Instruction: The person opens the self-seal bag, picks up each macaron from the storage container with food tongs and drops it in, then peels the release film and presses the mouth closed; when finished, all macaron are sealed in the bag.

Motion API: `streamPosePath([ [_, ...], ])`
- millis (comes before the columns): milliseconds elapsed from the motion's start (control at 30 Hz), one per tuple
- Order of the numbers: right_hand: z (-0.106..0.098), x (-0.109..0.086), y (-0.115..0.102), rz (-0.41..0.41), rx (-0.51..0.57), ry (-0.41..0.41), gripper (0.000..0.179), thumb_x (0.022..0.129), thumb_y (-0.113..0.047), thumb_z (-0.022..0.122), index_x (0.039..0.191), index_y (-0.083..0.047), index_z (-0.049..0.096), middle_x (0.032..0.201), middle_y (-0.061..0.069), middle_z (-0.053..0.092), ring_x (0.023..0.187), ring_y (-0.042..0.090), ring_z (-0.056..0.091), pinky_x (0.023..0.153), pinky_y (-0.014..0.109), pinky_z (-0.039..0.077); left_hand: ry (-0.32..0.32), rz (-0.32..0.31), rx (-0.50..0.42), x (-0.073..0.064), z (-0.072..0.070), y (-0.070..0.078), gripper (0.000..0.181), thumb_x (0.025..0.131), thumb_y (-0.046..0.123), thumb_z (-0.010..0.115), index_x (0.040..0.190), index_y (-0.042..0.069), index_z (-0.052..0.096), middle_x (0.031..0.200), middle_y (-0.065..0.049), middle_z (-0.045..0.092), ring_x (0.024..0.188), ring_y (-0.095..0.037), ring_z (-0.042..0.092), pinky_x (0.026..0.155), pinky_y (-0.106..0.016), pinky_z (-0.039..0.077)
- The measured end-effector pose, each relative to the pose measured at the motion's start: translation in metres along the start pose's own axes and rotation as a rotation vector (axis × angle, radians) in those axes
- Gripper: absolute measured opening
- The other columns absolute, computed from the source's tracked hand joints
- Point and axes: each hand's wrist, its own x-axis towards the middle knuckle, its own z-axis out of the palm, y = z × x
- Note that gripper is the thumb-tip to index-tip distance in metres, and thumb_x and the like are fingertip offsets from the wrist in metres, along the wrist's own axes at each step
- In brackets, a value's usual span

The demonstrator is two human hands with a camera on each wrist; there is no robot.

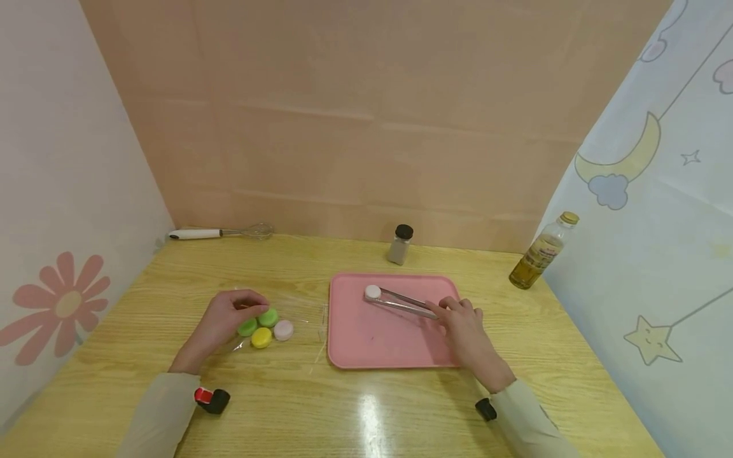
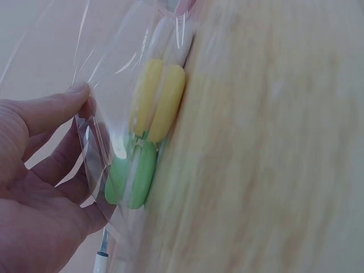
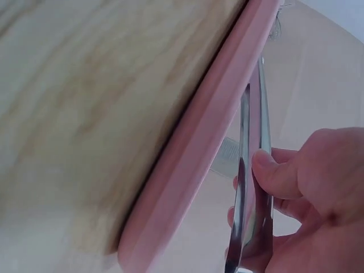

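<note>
My left hand (image 1: 226,317) pinches the edge of a clear plastic bag (image 2: 99,122) between thumb and fingers. Inside the bag, on the table, are several macarons: two green, a yellow macaron (image 1: 261,338) and a pale pink macaron (image 1: 283,330). Over the pink tray (image 1: 395,350), my right hand (image 1: 466,334) grips a pair of metal tongs (image 1: 401,306), its thumb pressing on one arm in the right wrist view. A white macaron (image 1: 373,292) is at the tongs' tips, above the tray's upper left part; whether it touches the tray I cannot tell.
A whisk (image 1: 223,233) with a white handle lies at the back left. Behind the tray stands a small black-lidded jar (image 1: 400,245). An oil bottle (image 1: 541,254) with a yellow cap stands at the back right, near the patterned side wall.
</note>
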Motion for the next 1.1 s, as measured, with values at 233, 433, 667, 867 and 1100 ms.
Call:
streamPosePath([
  [233, -0.001, -0.004, 0.0, -0.025, -0.002, 0.014, 0.054, 0.077, 0.011, 0.082, 0.125, -0.011, 0.073, 0.101, 0.008, 0.064, 0.086, 0.036, 0.053, 0.061, 0.041, 0.032, -0.002, 0.002, -0.016, -0.001, 0.0, 0.001, 0.02, 0.095, 0.028, 0.074, 0.104, 0.01, 0.077, 0.104, -0.004, 0.072, 0.092, -0.021, 0.063, 0.077, -0.031, 0.051],
  [433, -0.004, -0.006, -0.002, -0.074, 0.011, 0.049, 0.054, 0.075, 0.014, 0.08, 0.123, -0.011, 0.075, 0.1, 0.006, 0.064, 0.082, 0.031, 0.051, 0.063, 0.039, 0.03, -0.001, 0.008, -0.025, -0.002, 0.0, 0.001, 0.021, 0.095, 0.028, 0.074, 0.104, 0.009, 0.077, 0.104, -0.004, 0.073, 0.093, -0.021, 0.063, 0.077, -0.03, 0.051],
  [667, -0.011, -0.002, -0.02, -0.155, 0.042, 0.085, 0.056, 0.07, 0.009, 0.087, 0.119, -0.016, 0.077, 0.1, 0.002, 0.066, 0.082, 0.026, 0.052, 0.064, 0.037, 0.033, 0.002, 0.006, -0.036, -0.001, 0.001, 0.001, 0.021, 0.096, 0.026, 0.074, 0.103, 0.007, 0.077, 0.103, -0.005, 0.073, 0.093, -0.022, 0.064, 0.076, -0.03, 0.052],
  [867, -0.01, 0.002, -0.042, -0.197, 0.046, 0.053, 0.053, 0.072, 0.006, 0.087, 0.119, -0.017, 0.077, 0.102, 0.003, 0.065, 0.082, 0.026, 0.051, 0.066, 0.036, 0.035, 0.007, 0.004, -0.022, -0.001, 0.001, 0.001, 0.02, 0.095, 0.026, 0.074, 0.103, 0.007, 0.078, 0.103, -0.005, 0.073, 0.093, -0.022, 0.063, 0.076, -0.03, 0.052],
  [1100, -0.002, 0.011, -0.063, -0.23, 0.062, 0.026, 0.05, 0.075, 0.002, 0.085, 0.119, -0.02, 0.076, 0.101, 0.003, 0.064, 0.081, 0.025, 0.046, 0.065, 0.036, 0.029, 0.004, 0.01, -0.027, -0.001, 0.001, 0.001, 0.02, 0.095, 0.025, 0.074, 0.103, 0.007, 0.077, 0.103, -0.006, 0.073, 0.093, -0.023, 0.063, 0.076, -0.03, 0.052],
])
